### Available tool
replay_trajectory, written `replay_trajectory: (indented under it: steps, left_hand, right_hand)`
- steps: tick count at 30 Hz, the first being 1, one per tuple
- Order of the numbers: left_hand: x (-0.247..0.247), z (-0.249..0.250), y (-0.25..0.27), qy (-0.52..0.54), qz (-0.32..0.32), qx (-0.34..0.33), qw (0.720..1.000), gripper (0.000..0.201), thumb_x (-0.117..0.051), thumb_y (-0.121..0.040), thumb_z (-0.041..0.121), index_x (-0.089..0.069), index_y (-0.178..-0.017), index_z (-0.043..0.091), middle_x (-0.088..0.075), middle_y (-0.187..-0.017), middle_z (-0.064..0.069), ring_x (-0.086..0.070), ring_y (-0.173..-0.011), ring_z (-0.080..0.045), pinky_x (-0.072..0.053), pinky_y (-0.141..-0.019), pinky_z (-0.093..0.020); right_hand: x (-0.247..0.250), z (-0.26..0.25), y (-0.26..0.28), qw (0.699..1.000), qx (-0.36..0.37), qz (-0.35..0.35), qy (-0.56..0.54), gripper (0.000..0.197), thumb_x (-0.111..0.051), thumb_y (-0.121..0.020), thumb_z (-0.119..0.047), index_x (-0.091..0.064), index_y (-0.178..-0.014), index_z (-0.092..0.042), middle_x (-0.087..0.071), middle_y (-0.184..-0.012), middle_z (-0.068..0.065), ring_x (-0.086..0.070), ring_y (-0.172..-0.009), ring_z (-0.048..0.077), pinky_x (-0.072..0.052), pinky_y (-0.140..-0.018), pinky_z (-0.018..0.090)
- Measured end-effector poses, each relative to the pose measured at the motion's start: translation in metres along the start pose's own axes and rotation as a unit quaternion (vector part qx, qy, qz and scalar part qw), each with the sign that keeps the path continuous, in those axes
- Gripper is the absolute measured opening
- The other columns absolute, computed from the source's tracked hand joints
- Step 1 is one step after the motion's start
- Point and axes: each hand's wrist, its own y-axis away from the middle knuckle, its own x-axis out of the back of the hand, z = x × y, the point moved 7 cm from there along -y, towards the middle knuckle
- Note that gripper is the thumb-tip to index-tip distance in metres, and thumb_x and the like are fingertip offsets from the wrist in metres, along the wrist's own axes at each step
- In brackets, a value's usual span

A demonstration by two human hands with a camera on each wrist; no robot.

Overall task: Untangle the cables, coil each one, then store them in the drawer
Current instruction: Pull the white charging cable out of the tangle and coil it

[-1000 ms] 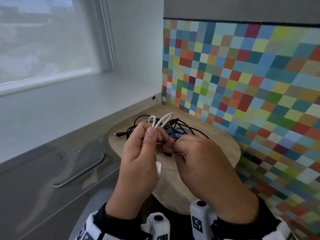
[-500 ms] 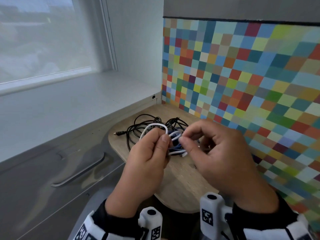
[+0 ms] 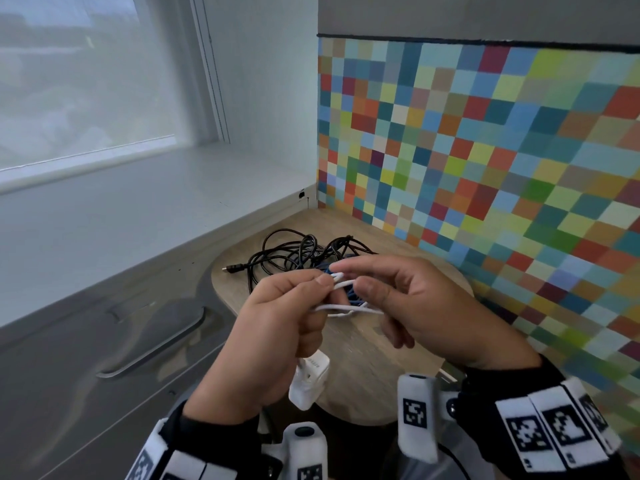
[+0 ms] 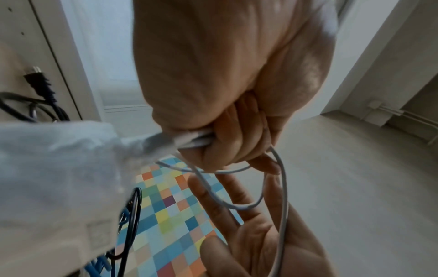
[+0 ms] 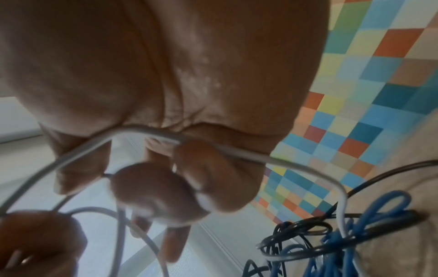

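head view: above the tabletop (image 3: 363, 355), the left hand (image 3: 273, 327) clenches gathered loops of the white cable (image 3: 341, 308), keeping the coil from springing apart, while the right hand (image 3: 415, 303) pinches a strand to lay the next turn. the black cables (image 3: 291, 252) lie tangled behind; the drawer (image 3: 114, 344) is shut. right wrist view alone shows the white strand trailing into the blue cable (image 5: 379, 211).

Left hand (image 3: 273, 327) fingers curled in a closed grip, right hand (image 3: 426, 306) fingertips pinching, both raised together
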Motion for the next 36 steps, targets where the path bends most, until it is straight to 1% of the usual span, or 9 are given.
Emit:
replay_trajectory:
  steps: [4, 7, 12, 16, 20, 23, 28, 33, 36]
  left_hand:
    - [0.001, -0.002, -0.001, 0.025, 0.001, 0.022, 0.999, 0.03, -0.055, -0.09, 0.026, -0.069, -0.068, 0.01, -0.025, -0.052, 0.003, -0.014, -0.043, -0.009, -0.01, -0.043, -0.024]
    - [0.004, -0.003, -0.002, 0.001, 0.017, 0.033, 0.999, 0.03, -0.064, -0.092, 0.027, -0.068, -0.07, 0.008, -0.026, -0.054, 0.0, -0.016, -0.044, -0.01, -0.014, -0.041, -0.021]
    - [0.004, -0.005, -0.005, -0.073, 0.001, -0.017, 0.997, 0.042, -0.053, -0.1, 0.038, -0.053, -0.067, 0.012, -0.044, -0.063, -0.007, -0.046, -0.058, -0.022, -0.042, -0.056, -0.029]
    - [-0.002, -0.008, -0.003, -0.071, -0.03, -0.075, 0.994, 0.056, -0.054, -0.099, 0.056, -0.047, -0.07, 0.009, -0.039, -0.06, 0.001, -0.058, -0.066, -0.026, -0.049, -0.079, -0.038]
    - [-0.007, -0.005, -0.002, 0.008, -0.031, -0.072, 0.997, 0.025, -0.061, -0.098, 0.034, -0.065, -0.077, 0.022, -0.038, -0.058, 0.004, -0.036, -0.046, -0.014, -0.051, -0.06, -0.035]
    - [-0.008, -0.005, -0.002, 0.043, -0.004, -0.042, 0.998, 0.029, -0.053, -0.098, 0.031, -0.055, -0.072, 0.018, -0.031, -0.06, 0.0, -0.027, -0.045, -0.012, -0.039, -0.044, -0.025]
    - [-0.005, -0.005, -0.005, 0.072, 0.017, -0.03, 0.997, 0.031, -0.054, -0.096, 0.036, -0.048, -0.074, 0.015, -0.029, -0.061, 0.001, -0.024, -0.046, -0.011, -0.027, -0.04, -0.023]
    - [-0.003, -0.004, -0.004, 0.077, 0.069, -0.034, 0.994, 0.036, -0.051, -0.097, 0.038, -0.045, -0.068, 0.018, -0.029, -0.06, 0.0, -0.026, -0.046, -0.013, -0.032, -0.042, -0.024]
    - [0.003, -0.004, -0.005, 0.058, 0.097, -0.036, 0.993, 0.039, -0.048, -0.097, 0.04, -0.042, -0.064, 0.021, -0.028, -0.058, 0.002, -0.022, -0.047, -0.013, -0.024, -0.041, -0.023]
  right_hand:
    - [0.001, -0.005, -0.006, 1.0, 0.023, 0.014, 0.0, 0.03, -0.056, -0.092, -0.038, -0.069, -0.094, -0.011, -0.072, -0.098, -0.002, -0.058, -0.052, -0.005, -0.043, -0.051, 0.008]
    - [0.0, -0.001, -0.011, 1.0, 0.013, 0.004, 0.005, 0.035, -0.056, -0.101, -0.029, -0.064, -0.089, 0.004, -0.067, -0.065, -0.008, -0.054, -0.046, -0.004, -0.039, -0.047, 0.007]
    - [0.014, -0.001, -0.017, 0.995, 0.037, 0.085, 0.045, 0.033, -0.063, -0.098, -0.038, -0.063, -0.075, -0.014, -0.061, -0.059, -0.001, -0.055, -0.054, 0.008, -0.048, -0.054, 0.033]
    - [0.021, -0.004, -0.019, 0.988, 0.061, 0.129, 0.052, 0.034, -0.066, -0.097, -0.036, -0.065, -0.076, -0.01, -0.053, -0.053, -0.008, -0.046, -0.049, 0.005, -0.039, -0.05, 0.018]
    - [0.021, -0.001, -0.019, 0.99, 0.061, 0.122, 0.017, 0.038, -0.064, -0.094, -0.043, -0.065, -0.069, -0.014, -0.056, -0.053, -0.006, -0.048, -0.049, 0.006, -0.041, -0.052, 0.02]
    - [0.015, 0.0, -0.017, 0.995, 0.05, 0.083, -0.014, 0.039, -0.058, -0.1, -0.037, -0.067, -0.079, -0.006, -0.064, -0.059, -0.005, -0.05, -0.05, 0.007, -0.042, -0.05, 0.024]
    - [0.007, 0.004, -0.016, 0.994, 0.031, 0.056, -0.091, 0.04, -0.053, -0.099, -0.04, -0.056, -0.086, -0.003, -0.065, -0.057, 0.012, -0.05, -0.052, 0.034, -0.041, -0.05, 0.037]
    - [0.002, 0.013, -0.02, 0.997, 0.018, 0.076, -0.028, 0.038, -0.051, -0.107, -0.035, -0.055, -0.081, -0.007, -0.047, -0.046, -0.002, -0.047, -0.043, 0.015, -0.044, -0.054, 0.033]
    - [-0.001, 0.01, -0.015, 0.997, 0.031, 0.073, -0.005, 0.045, -0.051, -0.097, -0.053, -0.064, -0.09, -0.011, -0.065, -0.058, 0.003, -0.055, -0.049, 0.007, -0.045, -0.056, 0.028]
